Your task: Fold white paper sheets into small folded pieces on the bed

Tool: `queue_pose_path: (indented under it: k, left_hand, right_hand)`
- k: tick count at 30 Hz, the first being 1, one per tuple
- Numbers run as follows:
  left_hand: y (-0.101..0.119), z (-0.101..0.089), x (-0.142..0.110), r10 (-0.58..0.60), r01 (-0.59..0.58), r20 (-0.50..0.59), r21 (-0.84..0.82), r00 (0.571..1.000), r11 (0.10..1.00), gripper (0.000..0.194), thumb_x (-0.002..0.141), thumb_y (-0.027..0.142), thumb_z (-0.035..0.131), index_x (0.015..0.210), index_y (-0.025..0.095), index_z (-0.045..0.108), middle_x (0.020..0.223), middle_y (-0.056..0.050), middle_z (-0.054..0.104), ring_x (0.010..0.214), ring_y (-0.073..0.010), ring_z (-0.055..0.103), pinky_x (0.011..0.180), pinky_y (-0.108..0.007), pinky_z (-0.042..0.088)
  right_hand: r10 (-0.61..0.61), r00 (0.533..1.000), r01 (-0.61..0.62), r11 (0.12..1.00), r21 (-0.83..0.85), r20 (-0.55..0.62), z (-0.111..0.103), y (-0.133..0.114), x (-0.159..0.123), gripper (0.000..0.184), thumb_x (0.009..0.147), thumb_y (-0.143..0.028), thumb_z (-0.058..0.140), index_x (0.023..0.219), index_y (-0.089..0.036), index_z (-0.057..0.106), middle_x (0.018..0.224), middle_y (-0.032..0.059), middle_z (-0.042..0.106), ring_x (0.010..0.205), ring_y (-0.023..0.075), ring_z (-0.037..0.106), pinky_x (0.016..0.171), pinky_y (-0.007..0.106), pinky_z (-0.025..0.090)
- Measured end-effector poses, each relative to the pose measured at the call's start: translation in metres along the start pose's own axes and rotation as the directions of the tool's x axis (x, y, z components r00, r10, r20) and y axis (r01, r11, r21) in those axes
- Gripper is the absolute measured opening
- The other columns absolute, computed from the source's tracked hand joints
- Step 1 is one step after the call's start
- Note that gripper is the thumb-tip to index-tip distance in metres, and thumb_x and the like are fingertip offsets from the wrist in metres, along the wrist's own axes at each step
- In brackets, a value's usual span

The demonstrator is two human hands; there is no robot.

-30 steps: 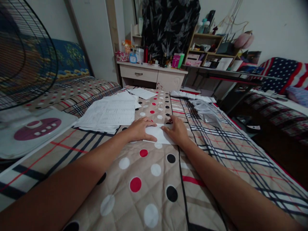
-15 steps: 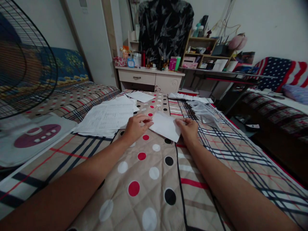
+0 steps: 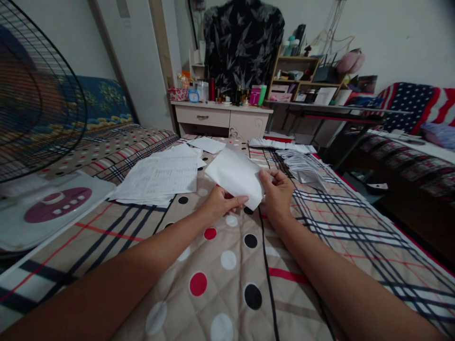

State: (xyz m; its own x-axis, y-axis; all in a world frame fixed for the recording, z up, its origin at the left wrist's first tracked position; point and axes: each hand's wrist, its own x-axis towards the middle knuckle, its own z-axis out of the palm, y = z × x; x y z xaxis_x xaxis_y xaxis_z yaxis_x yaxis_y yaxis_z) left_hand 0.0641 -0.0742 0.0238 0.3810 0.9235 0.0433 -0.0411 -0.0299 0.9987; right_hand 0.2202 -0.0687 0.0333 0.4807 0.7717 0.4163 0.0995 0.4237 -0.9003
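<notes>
A folded white paper [image 3: 235,177] is held up off the quilt, tilted, between both hands. My left hand [image 3: 222,202] pinches its lower edge from the left. My right hand [image 3: 277,193] grips its right edge with curled fingers. Both hands hover above the dotted and plaid quilt [image 3: 227,265] that covers the bed.
A stack of printed sheets [image 3: 158,177] lies left of the hands, more sheets [image 3: 206,144] beyond. A row of folded papers [image 3: 302,163] lies to the right. A fan grille [image 3: 31,94] and its base [image 3: 50,203] stand at left. A cluttered dresser [image 3: 220,116] and desk are behind.
The paper lay flat on the quilt under both hands a second ago. Both hands have since lifted it and tilted it up; my left hand has shifted to its lower edge.
</notes>
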Motion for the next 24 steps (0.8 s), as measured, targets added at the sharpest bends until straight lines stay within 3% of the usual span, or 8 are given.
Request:
queue_pose_path:
  k: [3, 6, 8, 11, 16, 24]
  left_hand:
    - [0.002, 0.000, 0.001, 0.039, -0.059, -0.138, -0.144, 0.990, 0.988, 0.035, 0.061, 0.044, 0.079, 0.062, 0.014, 0.063, 0.056, 0.001, 0.058, 0.045, -0.0054, 0.042, 0.044, -0.021, 0.029]
    - [0.002, -0.001, 0.003, 0.071, -0.128, -0.239, -0.235, 0.968, 0.963, 0.035, 0.060, 0.044, 0.080, 0.062, 0.013, 0.062, 0.056, 0.002, 0.057, 0.047, -0.0053, 0.041, 0.045, -0.020, 0.028]
    - [0.000, -0.001, 0.003, 0.084, -0.150, -0.264, -0.243, 0.961, 0.958, 0.039, 0.058, 0.046, 0.081, 0.058, 0.013, 0.059, 0.051, 0.004, 0.051, 0.046, -0.0047, 0.037, 0.045, -0.021, 0.026]
    - [-0.002, 0.000, 0.003, 0.097, -0.163, -0.274, -0.232, 0.957, 0.959, 0.044, 0.057, 0.049, 0.081, 0.052, 0.013, 0.055, 0.047, 0.005, 0.044, 0.044, -0.0043, 0.033, 0.045, -0.021, 0.024]
    - [-0.001, -0.001, 0.003, 0.103, -0.167, -0.344, -0.163, 0.933, 0.972, 0.037, 0.057, 0.044, 0.082, 0.055, 0.013, 0.061, 0.052, 0.002, 0.055, 0.047, -0.0061, 0.041, 0.047, -0.022, 0.028]
    - [0.006, -0.024, 0.010, 0.086, -0.147, -0.491, -0.086, 0.867, 0.985, 0.033, 0.059, 0.041, 0.079, 0.055, 0.013, 0.063, 0.053, -0.001, 0.060, 0.046, -0.0073, 0.047, 0.047, -0.021, 0.034]
  right_hand:
    - [0.104, 0.983, -0.123, 0.985, 0.120, 0.151, 0.006, -0.003, -0.009, 0.038, 0.073, -0.053, 0.066, 0.088, -0.020, 0.054, 0.059, -0.0069, 0.048, 0.047, 0.0089, 0.043, 0.046, 0.021, 0.037]
    - [0.181, 0.893, -0.229, 0.971, 0.069, 0.412, 0.012, -0.006, -0.020, 0.041, 0.071, -0.058, 0.067, 0.076, -0.020, 0.052, 0.054, -0.0066, 0.046, 0.045, 0.0084, 0.040, 0.044, 0.021, 0.032]
    - [0.185, 0.852, -0.217, 0.976, 0.009, 0.489, 0.015, -0.008, -0.027, 0.043, 0.070, -0.058, 0.068, 0.065, -0.018, 0.052, 0.051, -0.0056, 0.045, 0.044, 0.0074, 0.036, 0.043, 0.022, 0.028]
    - [0.166, 0.871, -0.198, 0.980, 0.022, 0.463, 0.018, -0.008, -0.033, 0.044, 0.072, -0.056, 0.068, 0.058, -0.017, 0.053, 0.048, -0.0046, 0.044, 0.044, 0.0071, 0.034, 0.044, 0.023, 0.025]
    - [0.140, 0.884, -0.197, 0.977, 0.083, 0.445, 0.016, -0.003, -0.028, 0.040, 0.074, -0.047, 0.069, 0.053, -0.016, 0.054, 0.047, -0.0038, 0.045, 0.045, 0.0075, 0.035, 0.045, 0.023, 0.026]
    - [0.170, 0.913, -0.227, 0.967, 0.115, 0.372, 0.002, 0.007, -0.015, 0.038, 0.072, -0.041, 0.072, 0.051, -0.016, 0.053, 0.047, -0.0040, 0.046, 0.044, 0.0066, 0.035, 0.045, 0.023, 0.023]
